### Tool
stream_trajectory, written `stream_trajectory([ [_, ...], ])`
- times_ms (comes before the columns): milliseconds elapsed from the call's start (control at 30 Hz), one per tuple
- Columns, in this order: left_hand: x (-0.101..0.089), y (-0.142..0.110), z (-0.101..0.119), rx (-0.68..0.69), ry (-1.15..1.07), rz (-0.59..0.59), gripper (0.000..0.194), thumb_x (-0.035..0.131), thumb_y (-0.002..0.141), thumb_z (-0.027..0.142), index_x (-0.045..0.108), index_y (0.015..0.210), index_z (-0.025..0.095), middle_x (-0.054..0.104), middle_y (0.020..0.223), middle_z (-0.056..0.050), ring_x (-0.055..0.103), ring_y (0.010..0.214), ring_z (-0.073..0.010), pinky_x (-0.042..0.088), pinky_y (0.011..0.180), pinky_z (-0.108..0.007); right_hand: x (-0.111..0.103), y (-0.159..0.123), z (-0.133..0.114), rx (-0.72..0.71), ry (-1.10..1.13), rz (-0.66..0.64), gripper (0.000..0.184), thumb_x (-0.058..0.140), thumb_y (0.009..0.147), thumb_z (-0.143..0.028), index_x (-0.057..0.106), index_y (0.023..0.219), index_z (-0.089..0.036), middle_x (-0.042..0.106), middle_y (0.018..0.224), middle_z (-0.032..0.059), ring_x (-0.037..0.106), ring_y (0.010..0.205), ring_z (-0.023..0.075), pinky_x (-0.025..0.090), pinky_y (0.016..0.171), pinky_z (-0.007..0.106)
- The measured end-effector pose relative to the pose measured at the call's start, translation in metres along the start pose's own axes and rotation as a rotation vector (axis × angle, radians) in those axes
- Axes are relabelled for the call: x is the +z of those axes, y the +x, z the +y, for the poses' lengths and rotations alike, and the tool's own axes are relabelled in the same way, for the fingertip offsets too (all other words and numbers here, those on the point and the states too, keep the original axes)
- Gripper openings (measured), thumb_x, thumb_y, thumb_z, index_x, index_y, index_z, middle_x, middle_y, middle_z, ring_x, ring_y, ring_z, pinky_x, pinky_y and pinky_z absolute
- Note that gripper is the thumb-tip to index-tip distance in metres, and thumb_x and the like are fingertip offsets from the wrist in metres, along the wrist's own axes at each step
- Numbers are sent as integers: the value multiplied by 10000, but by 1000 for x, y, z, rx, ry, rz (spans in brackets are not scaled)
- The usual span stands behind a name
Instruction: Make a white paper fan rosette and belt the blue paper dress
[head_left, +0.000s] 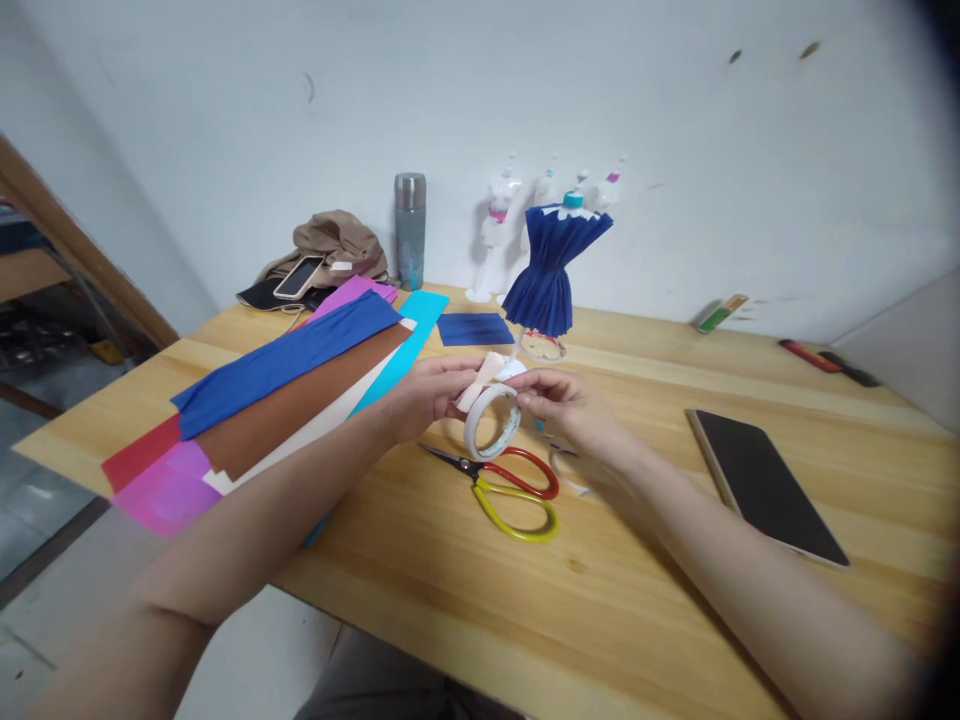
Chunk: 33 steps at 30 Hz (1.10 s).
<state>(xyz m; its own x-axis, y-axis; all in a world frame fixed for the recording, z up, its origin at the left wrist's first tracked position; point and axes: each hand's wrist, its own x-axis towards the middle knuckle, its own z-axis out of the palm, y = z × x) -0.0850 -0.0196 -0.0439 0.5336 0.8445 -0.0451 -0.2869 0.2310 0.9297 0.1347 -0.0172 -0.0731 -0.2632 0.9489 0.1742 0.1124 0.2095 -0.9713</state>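
My left hand is closed on a small pale pink piece of folded paper, pinched in the middle like a bow. Close beside it, the fingers of my right hand pinch the upper right edge of a white roll of tape. The roll hangs upright just below the pink piece. Under my hands lies a pair of scissors with one red and one yellow handle, blades to the left. Behind them stands a small mannequin in a pleated dark blue dress.
Coloured sheets of paper are piled on the left. A blue rectangle, white mannequins and a flask stand or lie at the back. A dark tablet lies right, a red and black cutter beyond it.
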Motion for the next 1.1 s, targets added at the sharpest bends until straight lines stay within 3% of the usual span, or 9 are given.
stream_trajectory([
  [200, -6, 1, 2, -36, 92, -10, 342, 823, 620, 249, 768, 934, 125, 724, 760, -55, 658, 645, -140, 550, 641, -268, -1, -1, 1, -4, -33, -15, 284, 797, 719, -516, 720, 847, -274, 734, 815, 26, 657, 724, 211, 540, 715, 392],
  [333, -3, 0, 2, -57, 125, 63, 237, 786, 614, 173, 749, 839, 107, 716, 732, -54, 651, 622, -127, 542, 609, -255, -1, 0, 4, -13, -35, -1, 314, 776, 743, -537, 718, 871, -256, 725, 833, 34, 658, 755, 211, 534, 751, 403],
  [433, 2, 1, 0, -35, 161, 183, 324, 738, 668, 129, 730, 990, 90, 713, 751, -46, 658, 639, -123, 544, 610, -247, -2, 1, 7, -15, -20, -5, 309, 797, 714, -523, 722, 865, -264, 725, 827, 34, 660, 749, 221, 537, 744, 419],
  [533, 6, 0, 0, 70, 249, 316, 586, 718, 719, 113, 604, 1293, 75, 707, 742, -22, 649, 620, -118, 538, 591, -238, -1, 0, 7, -41, 8, 3, 242, 793, 735, -466, 732, 902, -301, 723, 855, 30, 670, 791, 234, 545, 739, 421],
  [600, 8, -1, 2, 152, 307, 339, 666, 716, 744, 133, 530, 1382, 79, 712, 751, -16, 642, 600, -112, 537, 590, -236, 1, -2, 5, -61, 31, 26, 243, 792, 747, -434, 737, 952, -316, 723, 897, 32, 675, 841, 241, 551, 765, 427],
  [867, 5, -2, 3, 428, 454, 300, 487, 685, 801, 217, 600, 1270, 119, 687, 787, -6, 634, 608, -93, 532, 603, -218, 16, -14, -3, -189, 33, 150, 187, 770, 800, -431, 778, 958, -332, 708, 1028, 48, 657, 966, 256, 554, 863, 440],
  [967, 7, -5, -2, 564, 664, 364, 398, 571, 873, 197, 610, 1266, 150, 694, 915, -37, 631, 623, -93, 515, 577, -217, 20, -15, -2, -227, 70, 175, 165, 783, 791, -429, 784, 931, -343, 709, 1018, 35, 662, 952, 248, 568, 831, 426],
  [1100, 11, -10, -14, 761, 890, 480, 327, 478, 942, 201, 619, 1237, 175, 692, 1104, -81, 670, 808, -129, 535, 659, -227, 26, -17, -5, -155, 157, 160, 206, 816, 749, -411, 775, 926, -314, 741, 1007, 19, 676, 901, 219, 580, 810, 405],
])
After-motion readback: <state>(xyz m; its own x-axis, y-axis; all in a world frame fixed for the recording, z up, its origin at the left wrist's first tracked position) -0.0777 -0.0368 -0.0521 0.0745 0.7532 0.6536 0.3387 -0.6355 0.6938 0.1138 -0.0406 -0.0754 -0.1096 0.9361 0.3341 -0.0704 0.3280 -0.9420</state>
